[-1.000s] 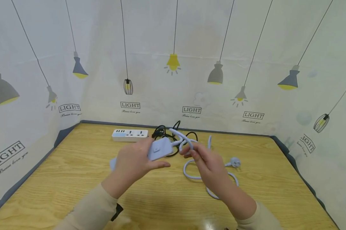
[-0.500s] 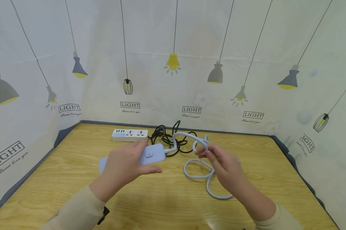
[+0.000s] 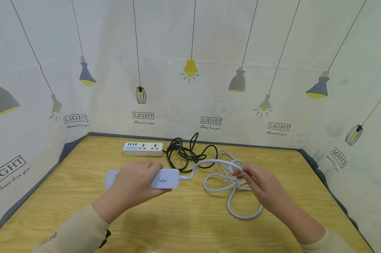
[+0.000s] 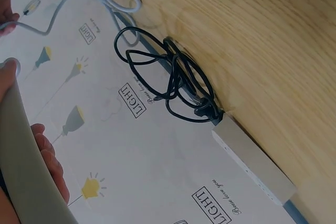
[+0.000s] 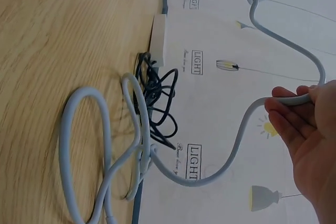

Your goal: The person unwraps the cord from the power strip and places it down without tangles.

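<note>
My left hand (image 3: 134, 182) grips a pale blue power strip (image 3: 171, 178) above the table, its button end pointing right. In the left wrist view, the curled fingers (image 4: 51, 167) show along the strip's edge. To the right, my right hand (image 3: 262, 182) pinches the strip's pale blue cord (image 3: 206, 161) between thumb and fingers, as the right wrist view also shows. Between the hands the cord sags in a bend. The rest of it lies in loose loops (image 3: 245, 218) on the table below the right hand. The plug cannot be made out.
A white power strip (image 3: 143, 149) with USB ports and sockets lies at the table's back left. Its black cord (image 3: 190, 154) is heaped beside it, close to the pale blue loops. A lamp-patterned backdrop (image 3: 165, 42) encloses the wooden table (image 3: 177, 225).
Both hands have moved apart, the left one leftward with the strip, the right one rightward with the cord. The strip has turned level, and the pale blue loops have shifted.
</note>
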{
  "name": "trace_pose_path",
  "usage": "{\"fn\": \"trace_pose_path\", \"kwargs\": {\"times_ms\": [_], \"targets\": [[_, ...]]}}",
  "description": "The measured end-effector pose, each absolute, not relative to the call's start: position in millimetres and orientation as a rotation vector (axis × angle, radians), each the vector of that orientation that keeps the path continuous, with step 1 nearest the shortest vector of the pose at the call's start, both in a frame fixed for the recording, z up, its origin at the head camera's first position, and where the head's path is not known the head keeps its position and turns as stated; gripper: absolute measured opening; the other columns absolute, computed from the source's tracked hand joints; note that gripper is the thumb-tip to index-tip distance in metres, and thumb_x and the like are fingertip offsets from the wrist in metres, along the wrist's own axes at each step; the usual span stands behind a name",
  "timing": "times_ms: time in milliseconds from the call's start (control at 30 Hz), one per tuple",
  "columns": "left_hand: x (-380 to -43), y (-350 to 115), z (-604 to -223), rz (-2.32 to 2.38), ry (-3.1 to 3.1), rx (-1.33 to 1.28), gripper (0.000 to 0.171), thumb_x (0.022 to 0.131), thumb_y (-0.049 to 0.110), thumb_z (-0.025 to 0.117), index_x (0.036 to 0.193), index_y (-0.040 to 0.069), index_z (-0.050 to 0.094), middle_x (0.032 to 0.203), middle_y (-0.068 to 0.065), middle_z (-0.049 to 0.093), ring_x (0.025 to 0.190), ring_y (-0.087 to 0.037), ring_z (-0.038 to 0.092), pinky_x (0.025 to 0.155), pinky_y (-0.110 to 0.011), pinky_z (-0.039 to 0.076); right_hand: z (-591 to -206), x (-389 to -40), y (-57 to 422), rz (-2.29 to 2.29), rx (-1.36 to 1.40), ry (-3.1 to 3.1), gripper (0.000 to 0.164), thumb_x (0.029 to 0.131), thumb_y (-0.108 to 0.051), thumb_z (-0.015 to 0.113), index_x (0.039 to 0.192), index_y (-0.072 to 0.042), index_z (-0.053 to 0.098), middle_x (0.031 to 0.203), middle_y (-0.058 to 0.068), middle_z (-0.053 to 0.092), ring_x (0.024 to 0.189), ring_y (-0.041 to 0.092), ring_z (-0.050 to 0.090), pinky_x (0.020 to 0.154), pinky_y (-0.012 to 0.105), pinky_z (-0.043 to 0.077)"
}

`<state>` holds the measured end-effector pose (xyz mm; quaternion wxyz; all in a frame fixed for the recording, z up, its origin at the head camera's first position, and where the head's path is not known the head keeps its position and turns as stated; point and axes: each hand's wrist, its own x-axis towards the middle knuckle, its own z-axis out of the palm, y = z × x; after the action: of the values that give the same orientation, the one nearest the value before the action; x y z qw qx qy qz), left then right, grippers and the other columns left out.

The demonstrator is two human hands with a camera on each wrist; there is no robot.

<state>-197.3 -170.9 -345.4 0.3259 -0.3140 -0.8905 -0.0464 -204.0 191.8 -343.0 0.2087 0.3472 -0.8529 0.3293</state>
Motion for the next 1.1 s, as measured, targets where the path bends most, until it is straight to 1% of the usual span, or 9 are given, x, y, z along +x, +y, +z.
{"fn": "trace_pose_path", "kwargs": {"times_ms": [133, 267, 367, 500, 600, 700, 833, 1000, 1100], "targets": [[-201, -166, -349, -0.096, -2.381, -0.857, 0.052, 0.072, 0.061, 0.076, 0.089, 0.014, 0.061, 0.068, 0.007, 0.052, 0.052, -0.008, 0.044, 0.042, -0.024, 0.034, -351, -209, 203, 0.854, 1.006, -2.357, 0.023, 0.089, 0.011, 0.060, 0.100, -0.008, 0.066, 0.094, -0.001, 0.070, 0.085, 0.011, 0.068, 0.075, 0.024, 0.053], [-207, -159, -354, -0.075, -2.428, -0.894, 0.053, 0.074, 0.062, 0.074, 0.091, 0.014, 0.060, 0.068, 0.008, 0.049, 0.052, -0.007, 0.041, 0.043, -0.024, 0.033, -356, -213, 215, 0.811, 0.998, -2.394, 0.022, 0.090, 0.009, 0.061, 0.100, -0.009, 0.067, 0.095, -0.001, 0.070, 0.087, 0.011, 0.067, 0.074, 0.028, 0.053], [-211, -153, -357, -0.060, -2.460, -0.916, 0.054, 0.074, 0.063, 0.074, 0.092, 0.014, 0.060, 0.068, 0.008, 0.049, 0.052, -0.007, 0.041, 0.043, -0.023, 0.033, -359, -215, 222, 0.791, 0.981, -2.429, 0.021, 0.091, 0.007, 0.061, 0.100, -0.011, 0.067, 0.095, -0.004, 0.069, 0.084, 0.009, 0.064, 0.070, 0.028, 0.052], [-214, -147, -362, -0.047, -2.541, -0.933, 0.056, 0.074, 0.063, 0.074, 0.096, 0.013, 0.060, 0.070, 0.006, 0.052, 0.053, -0.007, 0.043, 0.043, -0.023, 0.034, -365, -219, 229, 0.786, 0.958, -2.473, 0.022, 0.091, 0.004, 0.063, 0.101, -0.015, 0.066, 0.094, -0.010, 0.065, 0.080, 0.004, 0.058, 0.066, 0.029, 0.049], [-216, -141, -366, -0.033, -2.639, -0.922, 0.059, 0.075, 0.063, 0.073, 0.103, 0.013, 0.059, 0.072, 0.005, 0.054, 0.055, -0.008, 0.046, 0.044, -0.024, 0.036, -371, -221, 235, 0.767, 0.949, -2.511, 0.018, 0.092, -0.001, 0.063, 0.102, -0.016, 0.065, 0.093, -0.009, 0.063, 0.083, 0.003, 0.057, 0.068, 0.031, 0.049], [-218, -134, -371, -0.009, -2.720, -0.932, 0.062, 0.078, 0.061, 0.072, 0.111, 0.012, 0.056, 0.076, 0.003, 0.057, 0.058, -0.010, 0.050, 0.047, -0.025, 0.038, -377, -224, 241, 0.712, 0.983, -2.501, 0.019, 0.089, 0.000, 0.067, 0.101, -0.015, 0.066, 0.095, -0.007, 0.063, 0.086, 0.007, 0.058, 0.071, 0.034, 0.050], [-221, -127, -378, -0.002, -2.757, -0.996, 0.062, 0.081, 0.056, 0.072, 0.118, 0.010, 0.052, 0.083, -0.002, 0.062, 0.064, -0.014, 0.057, 0.051, -0.027, 0.045, -387, -229, 245, 0.633, 1.026, -2.455, 0.026, 0.082, 0.005, 0.071, 0.100, -0.012, 0.066, 0.097, -0.005, 0.064, 0.090, 0.013, 0.060, 0.074, 0.037, 0.051], [-225, -122, -387, 0.030, -2.757, -1.039, 0.059, 0.082, 0.051, 0.073, 0.118, 0.010, 0.052, 0.092, -0.006, 0.065, 0.071, -0.018, 0.062, 0.057, -0.032, 0.051, -397, -232, 244, 0.548, 0.987, -2.533, 0.022, 0.084, 0.000, 0.071, 0.103, -0.010, 0.066, 0.103, 0.002, 0.067, 0.097, 0.023, 0.064, 0.081, 0.043, 0.052], [-227, -119, -391, 0.062, -2.738, -1.065, 0.058, 0.082, 0.049, 0.075, 0.117, 0.009, 0.053, 0.096, -0.008, 0.063, 0.070, -0.019, 0.061, 0.056, -0.031, 0.051, -401, -232, 243, 0.538, 0.953, -2.592, 0.020, 0.086, -0.003, 0.071, 0.105, -0.009, 0.067, 0.107, 0.007, 0.068, 0.103, 0.030, 0.064, 0.086, 0.047, 0.050]]}}
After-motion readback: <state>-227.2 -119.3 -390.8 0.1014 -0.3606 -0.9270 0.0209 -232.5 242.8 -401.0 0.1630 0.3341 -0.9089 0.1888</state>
